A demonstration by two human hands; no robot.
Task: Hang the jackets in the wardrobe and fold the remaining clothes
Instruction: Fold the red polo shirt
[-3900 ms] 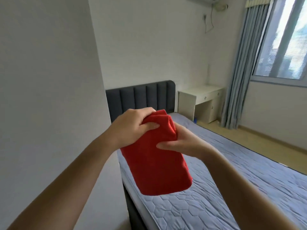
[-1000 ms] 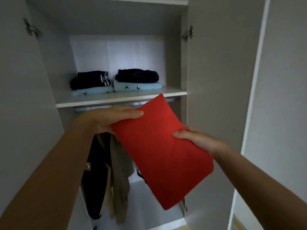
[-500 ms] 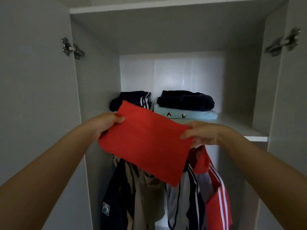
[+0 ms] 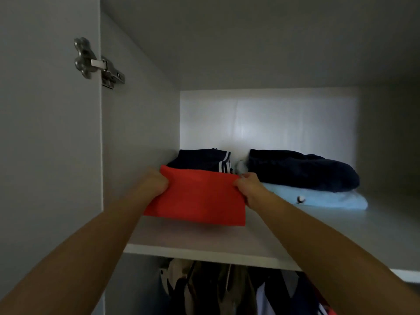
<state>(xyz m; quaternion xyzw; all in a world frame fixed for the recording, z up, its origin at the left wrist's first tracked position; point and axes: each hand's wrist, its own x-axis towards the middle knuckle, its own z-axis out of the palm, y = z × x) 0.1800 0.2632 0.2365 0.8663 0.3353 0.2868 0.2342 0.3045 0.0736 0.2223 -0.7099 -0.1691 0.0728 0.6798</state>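
**Left hand [image 4: 156,183] and right hand [image 4: 247,187] stowing red cloth [image 4: 197,198] on shelf [image 4: 204,243]**

Our left hand pinches the cloth's left edge, with the fingers curled round it. Our right hand pinches the right edge the same way. Both are clamped on the cloth and hold nothing else.

The cloth is folded into a flat rectangle. We hold it over the left part of the shelf, between the front edge and the back-left corner. Its far edge reaches the striped pile [image 4: 200,159] in that corner, but we cannot tell if it touches or overlaps the pile. The near edge looks just clear of the board, with a shadow under it.

Toward the shelf's right side a navy piece [image 4: 302,169] lies on a light blue piece [image 4: 322,198]. Our right hand is just beside their left end. Jackets [image 4: 216,287] hang below the shelf.

Our judgement of the step: folding of this piece is done and we are putting it away. The jackets look hung, so the task seems close to finished.

The next move calls for lowering the cloth flat, onto the pile or onto the bare board in front of it. Both edges should be held level so the fold does not open. Then both hands release together and draw straight back, without dragging the cloth or nudging the light blue piece.
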